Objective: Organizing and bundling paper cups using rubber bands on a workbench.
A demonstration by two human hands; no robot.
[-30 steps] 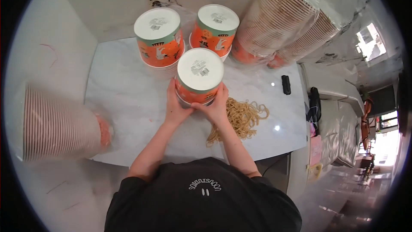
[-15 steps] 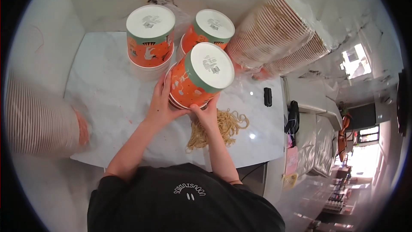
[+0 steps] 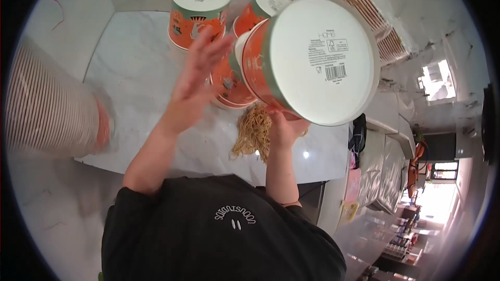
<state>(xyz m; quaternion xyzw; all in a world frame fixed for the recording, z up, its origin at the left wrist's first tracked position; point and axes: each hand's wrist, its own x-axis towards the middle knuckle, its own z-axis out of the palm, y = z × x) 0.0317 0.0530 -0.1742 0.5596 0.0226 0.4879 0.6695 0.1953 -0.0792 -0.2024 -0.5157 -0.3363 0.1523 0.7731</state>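
Note:
In my right hand (image 3: pixel 285 127) I hold up an orange and green paper tub (image 3: pixel 325 62), gripped low at its rim. Its white base is tilted toward me and covers much of the middle. My left hand (image 3: pixel 195 86), blurred by motion, is raised with fingers stretched out and nothing in them. Beside it an upside-down tub (image 3: pixel 226 83) of the same kind stands on the table, partly behind the held one. Farther back are another upturned tub (image 3: pixel 198 26) at left and a partly hidden tub (image 3: pixel 272 2) to its right.
A heap of thin tan strands (image 3: pixel 251 134) lies on the white marbled table (image 3: pixel 135 73). A long plastic-wrapped stack of tubs (image 3: pixel 52 104) lies at left, and wrapped stacks (image 3: pixel 385 31) lie at the back right. A wall rises behind.
The tub has been lifted up and right, off another tub that stays on the table. My left hand has let go and moved away; the right hand still holds on.

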